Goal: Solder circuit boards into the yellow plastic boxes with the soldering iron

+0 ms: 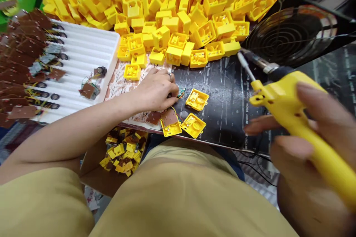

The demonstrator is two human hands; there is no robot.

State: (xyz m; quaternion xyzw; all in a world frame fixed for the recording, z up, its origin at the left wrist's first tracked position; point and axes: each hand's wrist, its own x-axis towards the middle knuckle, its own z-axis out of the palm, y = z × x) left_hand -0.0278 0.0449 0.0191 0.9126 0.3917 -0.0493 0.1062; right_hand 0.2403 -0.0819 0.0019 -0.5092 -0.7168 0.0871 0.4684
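My left hand [159,89] is on the bench with its fingers curled down over a small wired circuit board [181,93]; only a green edge and some thin wires show past the fingertips. Below it, a brown circuit board [169,117] lies over an open yellow plastic case [171,130]. Two more open yellow cases, one higher [197,99] and one lower [194,125], lie just to the right. At the right, my right hand [311,148], blurred, grips a yellow soldering gun [294,100], its metal tip and a thin feed tube pointing up and left.
Yellow cases [172,22] are heaped across the back. On the left, a ridged white foam tray [83,52] bears brown boards [25,63] with wires and small round parts. A black fan [283,33] stands back right. An open carton [97,172] below the bench holds yellow pieces.
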